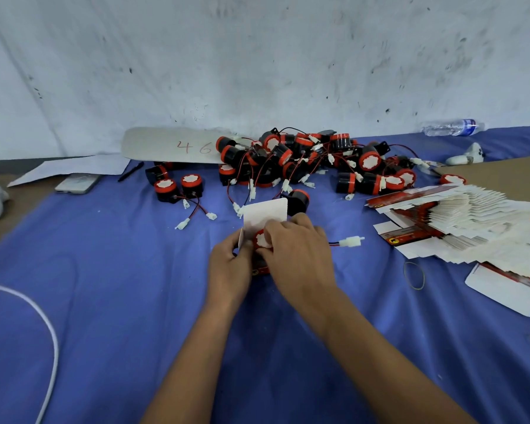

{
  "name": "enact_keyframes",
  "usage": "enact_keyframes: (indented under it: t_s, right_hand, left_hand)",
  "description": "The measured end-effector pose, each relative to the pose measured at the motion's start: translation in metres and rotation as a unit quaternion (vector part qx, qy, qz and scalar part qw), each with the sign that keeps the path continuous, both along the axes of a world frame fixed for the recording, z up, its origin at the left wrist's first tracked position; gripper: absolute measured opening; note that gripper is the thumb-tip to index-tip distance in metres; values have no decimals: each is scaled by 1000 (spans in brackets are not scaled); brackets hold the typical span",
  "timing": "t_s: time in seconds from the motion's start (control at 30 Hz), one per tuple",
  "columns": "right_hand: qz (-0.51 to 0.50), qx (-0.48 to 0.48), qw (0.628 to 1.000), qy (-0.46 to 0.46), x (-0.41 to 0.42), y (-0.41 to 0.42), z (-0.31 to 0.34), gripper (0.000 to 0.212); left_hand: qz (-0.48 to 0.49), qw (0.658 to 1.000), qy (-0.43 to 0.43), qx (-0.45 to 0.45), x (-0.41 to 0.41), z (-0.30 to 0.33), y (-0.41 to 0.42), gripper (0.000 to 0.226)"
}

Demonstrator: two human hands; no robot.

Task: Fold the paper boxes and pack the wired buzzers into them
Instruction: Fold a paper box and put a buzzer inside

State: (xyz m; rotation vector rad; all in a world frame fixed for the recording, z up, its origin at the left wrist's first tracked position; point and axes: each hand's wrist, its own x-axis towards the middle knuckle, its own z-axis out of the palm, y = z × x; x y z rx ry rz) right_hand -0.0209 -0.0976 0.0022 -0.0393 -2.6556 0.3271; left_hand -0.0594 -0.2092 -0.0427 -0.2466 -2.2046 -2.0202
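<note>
A white board [172, 145] at the far edge of the table, against the wall, bears "46" handwritten in red. Print on the flat boxes [459, 221] is too small to read.

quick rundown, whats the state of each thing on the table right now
paper box: folded up, top flap open, held by left hand
buzzer: partly in the box, right hand pressing it in
its connector: still outside, lying on the cloth
buzzer pile: loose, wires tangled
flat boxes: unfolded, fanned stack
water bottle: lying on its side
</note>
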Motion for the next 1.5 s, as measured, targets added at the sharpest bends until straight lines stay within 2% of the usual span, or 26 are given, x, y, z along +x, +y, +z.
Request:
enact_keyframes:
  t_s: [0.07,0.17,0.27,0.4,0.47,0.57,0.67,0.83,0.97,1.03,1.07,1.13,1.23,1.33,1.43,1.5]
  right_hand:
    - [7,30,999,-18,3,1,-4,6]
    - [24,50,997,-53,6,7,-4,22]
    - [24,65,995,-77,10,11,6,32]
    - [-49,34,995,-76,19,32,27,19]
    - [-53,15,993,-105,21,42,39,13]
    - [-36,-6,995,-92,20,36,51,8]
    - [-20,-34,996,-83,16,17,49,14]
    - [10,-27,990,-141,11,-3,41,33]
    - [18,-26,989,-141,2,-12,36,15]
    - [11,-40,987,-155,-2,-13,37,14]
    - [8,-49,986,-158,-3,-11,36,23]
    - [6,-57,986,-159,-6,-7,36,37]
    - [19,-38,985,-165,-8,-2,37,41]
    - [33,-41,986,-159,-11,1,39,47]
    - [9,-56,987,-151,-14,4,33,37]
    - [11,-49,988,-145,-15,6,28,12]
  left_hand:
    - [8,1000,11,-18,-1,-2,0,27]
    - [14,999,18,-30,-3,-5,1,14]
    - [29,997,40,-52,-4,-6,2,18]
    - [38,997,31,-60,-6,-5,2,24]
    - [42,997,15,-60,-7,-5,3,22]
    - [44,997,9,-70,-5,-3,4,21]
    - [32,998,13,-52,-4,-1,3,29]
    - [13,999,22,-44,-4,-3,3,18]
    - [2,995,54,-84,-5,-4,3,17]
    - [3,995,57,-85,-5,-5,3,31]
    - [0,996,53,-74,-5,-5,4,36]
    - [-8,998,36,-42,-4,-4,6,28]
    - [-14,1000,14,-22,-5,-4,6,11]
    - [-1,1000,-3,-30,-7,-6,7,13]
    - [11,999,-14,-34,-5,-5,7,13]
    - [-1,1000,-20,-19,-3,-3,7,15]
